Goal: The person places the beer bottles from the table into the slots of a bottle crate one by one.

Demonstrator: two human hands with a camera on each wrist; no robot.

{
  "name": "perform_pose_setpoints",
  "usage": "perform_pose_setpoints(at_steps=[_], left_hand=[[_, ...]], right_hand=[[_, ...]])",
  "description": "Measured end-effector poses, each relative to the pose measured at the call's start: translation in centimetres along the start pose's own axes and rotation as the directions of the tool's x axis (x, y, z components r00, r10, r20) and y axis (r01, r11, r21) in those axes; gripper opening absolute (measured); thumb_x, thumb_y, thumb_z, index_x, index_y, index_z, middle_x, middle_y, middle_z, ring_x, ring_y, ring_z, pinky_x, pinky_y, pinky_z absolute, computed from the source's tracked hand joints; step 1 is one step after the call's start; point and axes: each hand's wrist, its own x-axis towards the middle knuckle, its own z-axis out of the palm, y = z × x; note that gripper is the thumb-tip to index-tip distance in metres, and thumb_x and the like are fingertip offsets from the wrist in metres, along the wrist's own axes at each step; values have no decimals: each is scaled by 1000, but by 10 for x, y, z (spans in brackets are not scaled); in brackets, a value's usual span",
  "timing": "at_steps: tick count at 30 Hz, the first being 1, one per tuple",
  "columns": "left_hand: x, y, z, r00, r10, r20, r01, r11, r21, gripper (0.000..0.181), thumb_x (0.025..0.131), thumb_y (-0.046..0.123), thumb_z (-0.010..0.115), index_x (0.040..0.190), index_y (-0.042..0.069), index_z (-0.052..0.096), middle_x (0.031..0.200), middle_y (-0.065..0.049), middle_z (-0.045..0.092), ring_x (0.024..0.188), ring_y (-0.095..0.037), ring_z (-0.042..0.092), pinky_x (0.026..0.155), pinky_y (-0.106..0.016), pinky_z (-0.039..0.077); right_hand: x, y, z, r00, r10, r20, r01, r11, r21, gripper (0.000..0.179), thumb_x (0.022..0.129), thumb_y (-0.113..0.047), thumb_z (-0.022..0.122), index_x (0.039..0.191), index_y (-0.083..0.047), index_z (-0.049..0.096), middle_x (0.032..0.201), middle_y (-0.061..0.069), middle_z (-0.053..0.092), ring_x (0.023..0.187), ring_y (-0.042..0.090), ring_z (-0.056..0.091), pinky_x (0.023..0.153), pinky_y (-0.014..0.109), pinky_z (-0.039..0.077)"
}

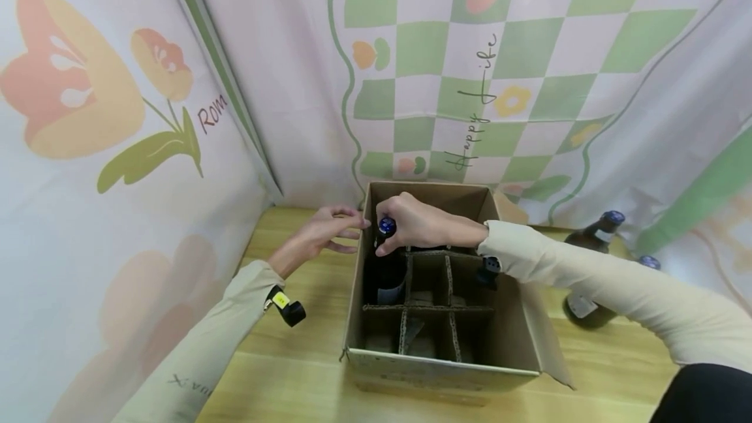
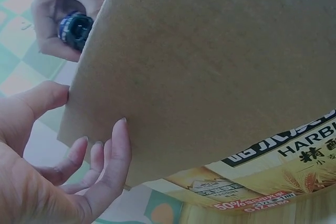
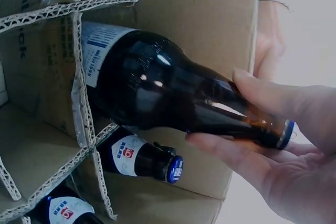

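My right hand (image 1: 414, 222) grips a dark brown beer bottle (image 3: 173, 93) by its neck, thumb on one side and fingers on the other. The bottle has a blue cap and a pale label; its base sits among the cardboard dividers (image 3: 84, 77) along the left side of an open carton (image 1: 440, 371). My left hand (image 1: 329, 230) is at the carton's left wall, fingers loosely spread. In the left wrist view, the thumb of that hand touches the edge of a cardboard flap (image 2: 199, 66), and its fingertips lie against the flap's face.
Two capped bottles, a rear one (image 1: 587, 237) and a nearer one (image 1: 581, 309), stand right of the carton, partly behind my right sleeve. Inside the carton, another bottle (image 3: 139, 156) stands beside the held one. A flap (image 1: 546, 338) juts out on the right. Printed curtains hang behind the wooden table (image 1: 282, 371).
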Motion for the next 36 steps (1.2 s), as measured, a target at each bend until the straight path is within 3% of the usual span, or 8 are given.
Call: perform_pose_setpoints(at_steps=[7,12,17,29,36], left_hand=[[2,-1,1,1000,-2,-5,2,1000,-15,35,102,17,66,131,2,56,146,-18,59,124,-36,64,90,-45,67],[4,-1,4,1000,18,6,-18,1000,-17,31,102,18,65,128,3,57,146,-18,60,121,-35,65,86,-42,68],[-2,-2,1,1000,12,-20,-12,1000,-2,29,102,17,65,127,4,57,144,-18,62,121,-36,66,83,-41,69],[-1,-4,1,1000,30,8,-30,1000,3,33,102,20,66,129,4,56,143,-19,64,126,-40,63,92,-47,66],[-3,-4,1,1000,17,-3,-17,1000,-7,33,98,20,73,124,6,58,142,-17,65,127,-41,63,88,-45,67]], right_hand=[[6,5,7,989,-29,147,39,997,-61,31,79,-17,93,86,-6,66,66,-5,55,56,5,42,52,19,39],[7,7,10,968,-47,245,75,992,-104,32,79,-17,93,83,-8,62,70,-4,61,59,3,53,54,16,49],[13,7,17,944,-103,313,146,982,-118,39,80,-17,93,76,-11,54,68,-6,56,58,1,49,54,14,45],[13,7,27,926,-9,378,65,989,-136,36,80,-18,92,74,-11,57,65,-6,53,57,3,46,53,15,38],[18,9,37,910,22,413,54,984,-169,26,80,-16,93,80,-9,67,72,-5,64,59,5,52,55,17,46]])
